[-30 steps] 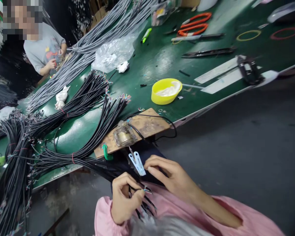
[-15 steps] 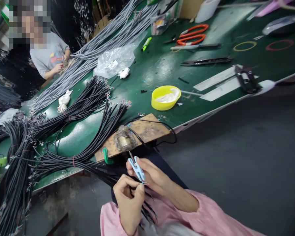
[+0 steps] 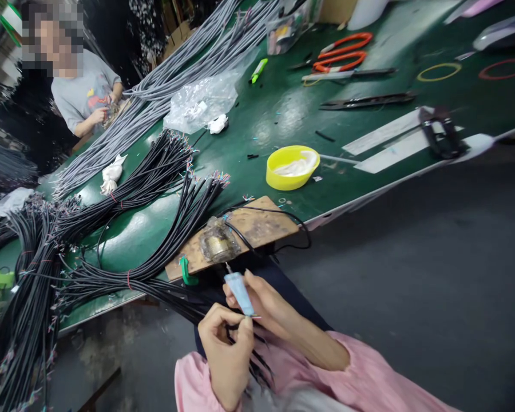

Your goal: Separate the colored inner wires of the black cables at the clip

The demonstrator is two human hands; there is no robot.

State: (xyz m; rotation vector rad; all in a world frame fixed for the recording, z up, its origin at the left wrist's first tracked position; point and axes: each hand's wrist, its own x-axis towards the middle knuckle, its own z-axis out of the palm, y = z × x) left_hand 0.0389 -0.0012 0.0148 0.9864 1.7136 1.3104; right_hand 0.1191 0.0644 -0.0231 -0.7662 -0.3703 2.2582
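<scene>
Nearest, wire end [image 3: 256, 316] pinched between thumb and forefinger of the left hand [image 3: 227, 350], at the lower tip of the blue clip [image 3: 239, 293]. Right hand [image 3: 268, 303] just behind the clip, fingertips partly covered; impossible to tell whether gripping. Pinch close to the tip, steadily, in line with the clip. Clip smeared by blur; strands too fine to count. Farther, wrapped block [image 3: 218, 245] on wooden board [image 3: 268, 220], its inner parts obscured.
</scene>
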